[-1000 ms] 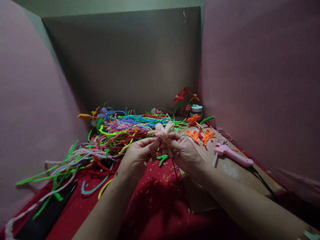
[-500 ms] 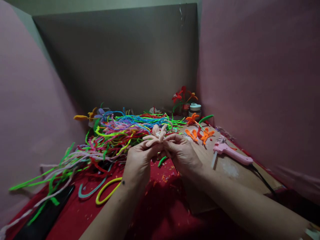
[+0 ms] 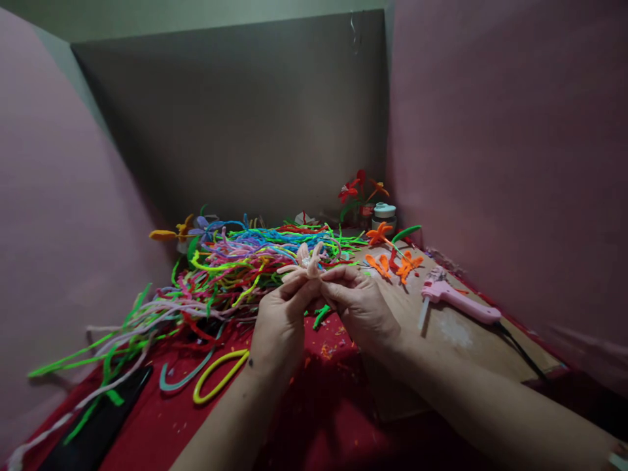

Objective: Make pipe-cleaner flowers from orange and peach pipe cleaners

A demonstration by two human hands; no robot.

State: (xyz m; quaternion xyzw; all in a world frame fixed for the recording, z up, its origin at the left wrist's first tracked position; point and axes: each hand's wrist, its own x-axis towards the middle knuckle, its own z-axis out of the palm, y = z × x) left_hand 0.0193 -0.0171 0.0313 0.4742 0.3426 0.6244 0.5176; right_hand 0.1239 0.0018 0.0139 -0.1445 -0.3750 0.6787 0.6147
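Flower: the pale pink pipe-cleaner flower (image 3: 307,263) is up off the red cloth (image 3: 338,373), held in front of the heap, petals fanned, whitish bit in the middle.
Just changed: a second ago a dark stem was poking out below the hands; from where I'm standing I can't see it now. The petals sit lower and spread wider too.
What I make of it: looks like fiddly work at the flower's base, petals left free. Just my read.
Left hand (image 3: 279,320): thumb and fingers pinched together on the base, right under the petals.
Right hand (image 3: 366,311): thumb and forefinger also clamped at the base, touching or nearly touching the other hand, hard to tell.
Heap: a wild tangle of pipe cleaners (image 3: 265,252) along the cloth's far edge, spilling toward its left edge over a flat black slab (image 3: 101,422).
Loose bits: yellow loop (image 3: 197,392) and pale teal strip (image 3: 171,387) beside the left forearm; the loop was mostly hidden by that arm a second back. Colored crumbs everywhere lol.
Cardboard: the sheet (image 3: 407,301) has orange petal pieces (image 3: 407,267) and an orange flower (image 3: 379,233) by its far edge, pink glue gun (image 3: 464,302) along its right edge.
Back corner: lidded jar (image 3: 384,212) and red flower (image 3: 348,191) past the cardboard's far edge.
Room: pretty dim, pinkish sides, grey panel (image 3: 235,131) behind.
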